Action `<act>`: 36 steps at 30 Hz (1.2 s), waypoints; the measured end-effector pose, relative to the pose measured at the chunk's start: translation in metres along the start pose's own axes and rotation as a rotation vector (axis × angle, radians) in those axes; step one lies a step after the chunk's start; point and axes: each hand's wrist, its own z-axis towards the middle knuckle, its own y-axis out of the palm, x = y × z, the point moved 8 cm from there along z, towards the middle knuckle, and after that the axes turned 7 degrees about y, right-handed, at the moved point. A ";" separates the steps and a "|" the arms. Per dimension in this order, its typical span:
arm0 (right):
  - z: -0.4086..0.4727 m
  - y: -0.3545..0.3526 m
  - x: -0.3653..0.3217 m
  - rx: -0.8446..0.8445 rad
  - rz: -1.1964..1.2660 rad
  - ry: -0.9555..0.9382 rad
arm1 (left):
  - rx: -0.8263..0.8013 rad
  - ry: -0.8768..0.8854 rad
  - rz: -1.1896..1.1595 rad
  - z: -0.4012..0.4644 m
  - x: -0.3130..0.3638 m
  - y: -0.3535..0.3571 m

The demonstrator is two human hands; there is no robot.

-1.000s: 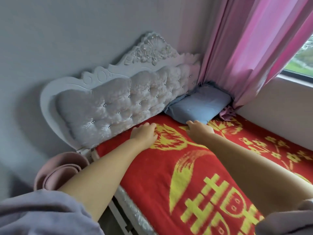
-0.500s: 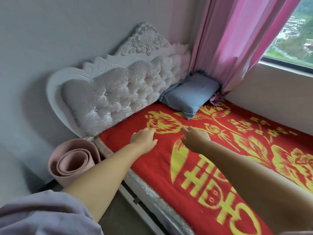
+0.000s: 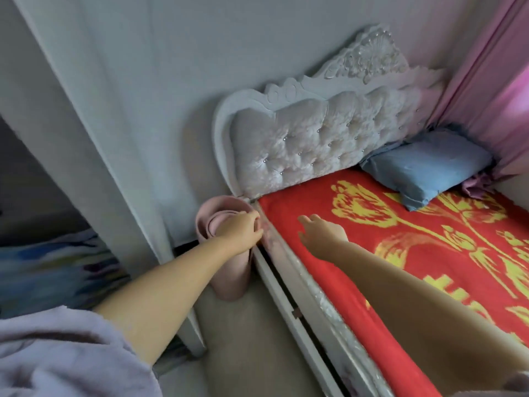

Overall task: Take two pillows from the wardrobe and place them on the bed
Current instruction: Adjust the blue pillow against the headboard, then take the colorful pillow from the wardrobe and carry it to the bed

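Observation:
A blue pillow [image 3: 426,165] lies at the head of the bed [image 3: 320,202], in the far corner against the tufted white headboard [image 3: 309,141] and the pink curtain [image 3: 486,90]. The bed is covered by a red blanket with yellow flowers. My left hand [image 3: 242,229] hovers over the bed's near edge, in front of a rolled pink mat [image 3: 226,253], fingers loosely curled and holding nothing. My right hand [image 3: 322,230] is above the red blanket, fingers apart and empty. At the far left an opening shows blurred blue fabric [image 3: 54,267].
A white panel [image 3: 94,133] runs diagonally between the left opening and the wall. The pink mat stands on the floor between that panel and the bed frame. Pale floor [image 3: 243,339] runs along the bed's side.
Both hands have drawn back from the blue pillow toward the bed's near edge. The view has swung left, bringing the white panel and the opening with blue fabric into sight.

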 end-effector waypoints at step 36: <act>-0.067 0.115 -0.546 -0.273 -0.083 -0.538 | 0.017 -0.693 0.031 -0.380 -0.455 -0.094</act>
